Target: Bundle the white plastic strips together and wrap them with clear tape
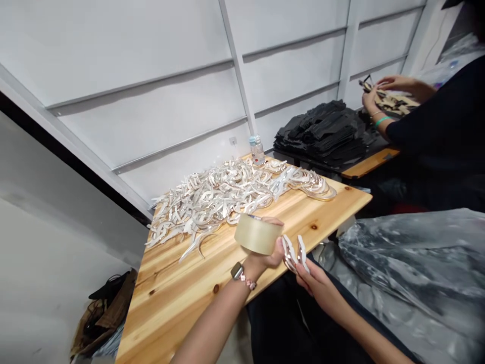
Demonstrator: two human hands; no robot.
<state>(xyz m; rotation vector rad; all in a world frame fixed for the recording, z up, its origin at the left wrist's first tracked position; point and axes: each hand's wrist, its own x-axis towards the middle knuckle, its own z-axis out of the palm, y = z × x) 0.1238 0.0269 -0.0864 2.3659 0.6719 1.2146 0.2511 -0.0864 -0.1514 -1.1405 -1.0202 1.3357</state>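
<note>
My left hand point(265, 258), with a watch on its wrist, grips a roll of clear packing tape point(257, 233) just above the near edge of the wooden table point(182, 293). My right hand point(316, 283) holds a small bundle of curved white strips point(294, 253) right beside the tape, off the table's front edge. A large heap of the same curved white strips point(227, 194) covers the far half of the table.
A plastic water bottle point(257, 150) stands at the table's far edge. A stack of black pieces point(322, 132) lies on the neighbouring table, where another person's hands point(379, 93) work. Clear plastic sheeting point(413, 263) lies at my right. Bags point(108, 308) sit on the floor at left.
</note>
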